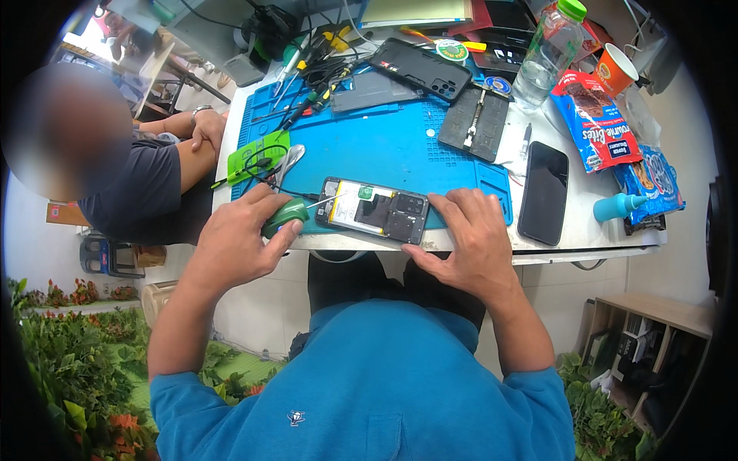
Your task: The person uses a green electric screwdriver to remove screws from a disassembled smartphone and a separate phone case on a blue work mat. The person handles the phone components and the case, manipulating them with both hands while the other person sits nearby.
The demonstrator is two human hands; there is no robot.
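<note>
An opened phone (pixel 374 209) lies back up at the front edge of a blue work mat (pixel 361 146), its battery and inner parts bare. My left hand (pixel 244 234) is closed around a rounded green tool (pixel 286 217). A thin metal tip runs from this tool over the phone's left end; I cannot make out its exact kind. At the phone's right end, my right hand (pixel 477 244) holds the edge between thumb and fingers. Behind my left hand are a bright green card (pixel 261 156) and a black cable.
Screwdrivers, cables and a phone back cover (pixel 421 69) crowd the mat's far side, with a metal phone holder (pixel 475 119) nearby. A black phone (pixel 543 192), teal bottle (pixel 619 206), snack packets (pixel 592 123) and water bottle (pixel 547 58) stand right. Another person's arm (pixel 184 161) rests left.
</note>
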